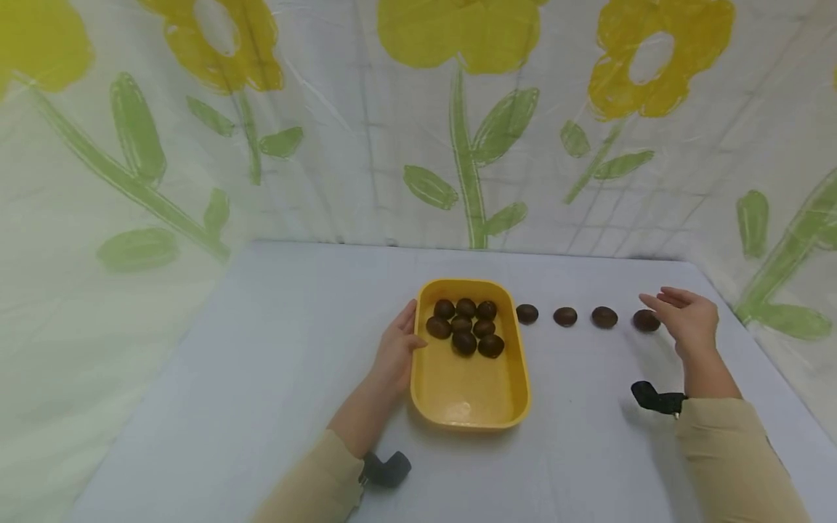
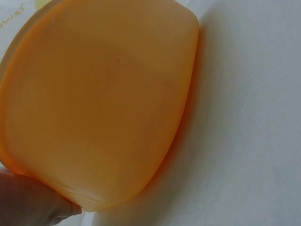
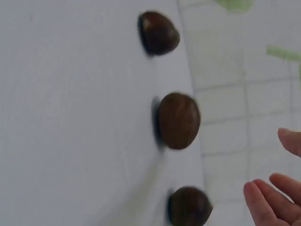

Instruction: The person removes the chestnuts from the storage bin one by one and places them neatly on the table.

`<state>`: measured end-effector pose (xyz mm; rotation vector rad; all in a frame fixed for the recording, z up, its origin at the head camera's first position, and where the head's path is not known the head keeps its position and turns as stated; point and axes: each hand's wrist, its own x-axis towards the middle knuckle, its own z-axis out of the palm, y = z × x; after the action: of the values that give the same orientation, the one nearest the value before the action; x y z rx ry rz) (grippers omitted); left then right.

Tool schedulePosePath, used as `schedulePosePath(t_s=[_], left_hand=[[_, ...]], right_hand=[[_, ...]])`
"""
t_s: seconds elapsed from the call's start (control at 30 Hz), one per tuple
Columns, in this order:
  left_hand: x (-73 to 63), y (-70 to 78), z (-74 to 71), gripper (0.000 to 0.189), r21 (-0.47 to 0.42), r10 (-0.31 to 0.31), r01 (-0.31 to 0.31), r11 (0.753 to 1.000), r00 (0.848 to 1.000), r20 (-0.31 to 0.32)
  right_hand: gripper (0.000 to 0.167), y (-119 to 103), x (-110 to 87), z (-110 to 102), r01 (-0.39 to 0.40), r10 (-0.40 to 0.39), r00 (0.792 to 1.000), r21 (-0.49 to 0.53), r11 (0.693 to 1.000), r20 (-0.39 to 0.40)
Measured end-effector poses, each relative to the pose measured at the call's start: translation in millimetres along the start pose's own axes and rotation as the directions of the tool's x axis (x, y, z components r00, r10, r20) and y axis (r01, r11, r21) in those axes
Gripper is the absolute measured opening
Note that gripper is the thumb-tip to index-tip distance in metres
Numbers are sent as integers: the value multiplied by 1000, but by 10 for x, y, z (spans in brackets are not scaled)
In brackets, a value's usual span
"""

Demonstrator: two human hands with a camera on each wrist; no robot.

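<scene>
A yellow plastic tray (image 1: 474,392) stands in the middle of the head view, with several brown chestnuts (image 1: 464,343) gathered toward its far end. My left hand (image 1: 394,354) grips the tray's left side, thumb over the rim and the other fingers along the outer wall. The tray's outside (image 2: 103,103) fills most of the left wrist view. To its right, several chestnuts (image 1: 604,317) lie spaced in a row on the white table. Above and beside the rightmost chestnut (image 1: 645,321), my right hand (image 1: 694,323) hovers with loosely extended fingers, nothing between thumb and fingertips.
The white table (image 1: 281,378) runs back to a curtain (image 1: 340,160) painted with yellow flowers and green stems, which also encloses both sides. Black wrist devices (image 1: 657,399) sit on both wrists below beige sleeves (image 1: 732,443).
</scene>
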<state>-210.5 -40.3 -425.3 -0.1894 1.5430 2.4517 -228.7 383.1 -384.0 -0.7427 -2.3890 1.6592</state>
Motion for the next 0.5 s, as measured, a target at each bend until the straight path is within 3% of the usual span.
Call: schedulePosePath(t_s=[0.1, 0.23, 0.5], left_hand=[[6, -5, 6, 82, 1, 2, -2, 1000, 1000, 2], [3, -2, 5, 83, 8, 2, -2, 1000, 1000, 3], [-8, -5, 0, 84, 28, 16, -16, 999, 1000, 8]], right_hand=[[77, -118, -33, 108, 34, -39, 997, 60, 998, 73], [77, -264, -105, 301, 103, -108, 980, 38, 994, 166], [75, -507, -304, 696, 190, -163, 935, -58, 980, 316]])
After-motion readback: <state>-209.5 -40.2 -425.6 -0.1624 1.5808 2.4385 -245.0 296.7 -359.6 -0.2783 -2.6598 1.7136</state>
